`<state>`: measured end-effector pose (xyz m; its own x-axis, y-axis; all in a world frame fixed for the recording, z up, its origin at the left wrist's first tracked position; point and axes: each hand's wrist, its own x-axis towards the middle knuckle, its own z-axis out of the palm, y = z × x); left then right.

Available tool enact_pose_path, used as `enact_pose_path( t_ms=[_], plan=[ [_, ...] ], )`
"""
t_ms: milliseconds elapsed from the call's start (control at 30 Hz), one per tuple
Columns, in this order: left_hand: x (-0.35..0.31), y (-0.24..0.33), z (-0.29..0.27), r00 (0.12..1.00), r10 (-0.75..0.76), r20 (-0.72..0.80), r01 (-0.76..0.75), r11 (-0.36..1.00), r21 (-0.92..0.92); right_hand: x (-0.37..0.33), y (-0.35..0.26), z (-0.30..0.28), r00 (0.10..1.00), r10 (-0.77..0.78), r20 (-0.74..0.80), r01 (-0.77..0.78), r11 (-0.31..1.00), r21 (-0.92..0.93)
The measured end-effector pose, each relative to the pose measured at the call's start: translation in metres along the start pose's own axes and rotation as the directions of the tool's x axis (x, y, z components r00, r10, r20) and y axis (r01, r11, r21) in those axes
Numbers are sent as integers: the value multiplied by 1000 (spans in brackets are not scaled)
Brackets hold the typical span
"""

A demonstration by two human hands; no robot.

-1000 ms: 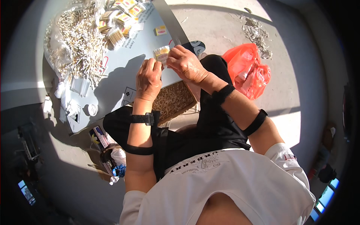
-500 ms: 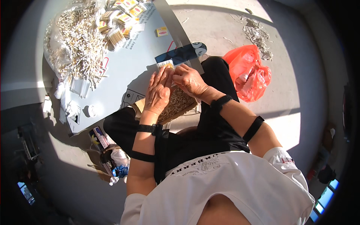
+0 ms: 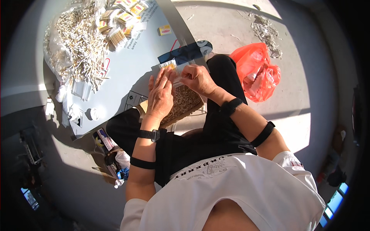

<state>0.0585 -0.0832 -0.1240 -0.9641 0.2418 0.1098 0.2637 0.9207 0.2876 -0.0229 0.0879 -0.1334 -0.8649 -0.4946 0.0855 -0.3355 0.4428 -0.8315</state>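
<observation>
A small pack of cotton swabs (image 3: 168, 64) with a yellow card lies near the table's edge. My left hand (image 3: 161, 95) rests on its near end, fingers stretched out and flat. Just to the right, my right hand (image 3: 199, 80) is closed in a pinch on clear plastic film (image 3: 179, 72) that spans the gap between my hands. Whether the film is part of the pack's wrapper I cannot tell. Below my hands, an open cardboard box (image 3: 185, 106) holds many loose thin brownish sticks or shreds; my left hand hides part of it.
On the grey table (image 3: 127, 73), a big heap of loose cotton swabs (image 3: 83, 42) lies at left, beside several finished-looking packs (image 3: 125, 17). One yellow card (image 3: 165, 30) lies apart. A red plastic bag (image 3: 256, 71) and a pile of scraps (image 3: 266, 32) are on the floor at right.
My right hand has moved slightly right, away from my left hand, and the clear film now shows stretched between them. My left hand has shifted slightly left on the pack.
</observation>
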Motion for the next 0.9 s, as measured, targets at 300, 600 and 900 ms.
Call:
enact_pose_path(
  t_ms=[300,600,900],
  plan=[
    [27,-32,10,783,-605,-143,532,771,-350,26,-4,13,937,335,-102,-325,940,99],
    [20,-47,23,812,-583,32,313,388,-867,34,-16,20,933,326,153,-360,865,351],
    [18,12,-48,910,-328,-255,-5,605,-796,-2,-40,-7,999,27,-33,-2,804,595]
  ],
)
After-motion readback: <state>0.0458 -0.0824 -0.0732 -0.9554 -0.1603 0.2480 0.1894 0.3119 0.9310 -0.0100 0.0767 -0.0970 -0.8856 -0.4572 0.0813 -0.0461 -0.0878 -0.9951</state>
